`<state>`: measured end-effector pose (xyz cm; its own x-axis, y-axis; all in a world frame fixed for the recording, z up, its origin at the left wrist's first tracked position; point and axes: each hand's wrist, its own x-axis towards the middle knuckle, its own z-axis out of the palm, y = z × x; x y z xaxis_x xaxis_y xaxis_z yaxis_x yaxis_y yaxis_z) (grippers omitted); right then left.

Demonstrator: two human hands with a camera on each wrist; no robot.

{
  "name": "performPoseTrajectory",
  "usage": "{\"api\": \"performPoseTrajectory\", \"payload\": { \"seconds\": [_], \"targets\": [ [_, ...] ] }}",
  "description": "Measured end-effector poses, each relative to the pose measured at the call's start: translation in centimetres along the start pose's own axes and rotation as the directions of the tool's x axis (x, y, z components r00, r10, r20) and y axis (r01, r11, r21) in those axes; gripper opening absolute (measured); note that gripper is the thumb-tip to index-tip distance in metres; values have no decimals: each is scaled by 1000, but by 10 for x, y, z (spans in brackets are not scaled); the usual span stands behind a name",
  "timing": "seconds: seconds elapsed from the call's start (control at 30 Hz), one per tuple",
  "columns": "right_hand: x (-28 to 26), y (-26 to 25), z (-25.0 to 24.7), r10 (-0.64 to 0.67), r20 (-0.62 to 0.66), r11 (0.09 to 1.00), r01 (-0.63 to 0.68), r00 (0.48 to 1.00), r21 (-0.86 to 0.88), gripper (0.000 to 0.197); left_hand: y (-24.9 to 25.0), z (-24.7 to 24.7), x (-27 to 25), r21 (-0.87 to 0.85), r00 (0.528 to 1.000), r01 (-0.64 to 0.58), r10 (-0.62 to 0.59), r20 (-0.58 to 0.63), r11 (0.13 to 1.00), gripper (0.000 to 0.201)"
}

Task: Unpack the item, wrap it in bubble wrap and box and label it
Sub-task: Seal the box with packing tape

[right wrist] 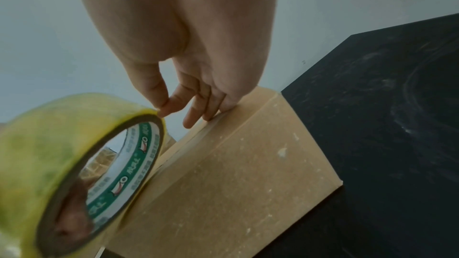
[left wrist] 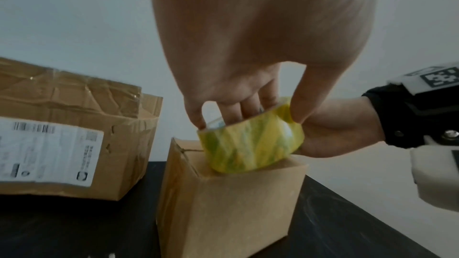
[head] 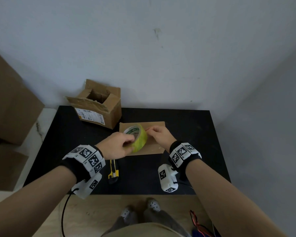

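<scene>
Nearest, a yellow-and-black box cutter [head: 113, 170] lies on the black surface [head: 191, 134], just behind the left wrist. Beyond it, the left hand [head: 117, 146] grips a roll of yellowish tape [head: 138, 138], fingers through the core and thumb on the outer face, holding it tilted over the top of a small closed brown box [head: 158, 146]. From the left wrist view the roll [left wrist: 250, 144] sits at the top edge of that box [left wrist: 228, 203], touching or just above it. On the other side of the roll, the right hand [head: 158, 134] pinches at the roll's rim with thumb and forefinger, apparently at the tape's end, though the end itself is too fine to make out; its other fingers [right wrist: 208, 109] rest on the box top [right wrist: 236, 174]. Farther back and to the left, an opened, crumpled cardboard box [head: 99, 106] with a shipping label [head: 91, 116] stands at the far edge of the surface against the wall. Whether the item is inside the closed box cannot be seen.
</scene>
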<state>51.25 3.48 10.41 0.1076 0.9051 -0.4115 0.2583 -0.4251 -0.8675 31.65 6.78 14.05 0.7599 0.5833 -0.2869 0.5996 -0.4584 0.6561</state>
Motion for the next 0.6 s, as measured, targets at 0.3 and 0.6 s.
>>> {"api": "performPoseTrajectory", "payload": {
  "seconds": [0.3, 0.6],
  "targets": [
    [-3, 0, -10, 18, 10, 991, -19, 1000, 134, 25, -10, 32, -4, 153, 987, -21, 45, -154, 988, 22],
    [-1, 6, -12, -87, 47, 992, 91, 995, -88, 17, 6, 39, -7, 246, 987, 31, 9, -160, 969, 16]
  ]
}}
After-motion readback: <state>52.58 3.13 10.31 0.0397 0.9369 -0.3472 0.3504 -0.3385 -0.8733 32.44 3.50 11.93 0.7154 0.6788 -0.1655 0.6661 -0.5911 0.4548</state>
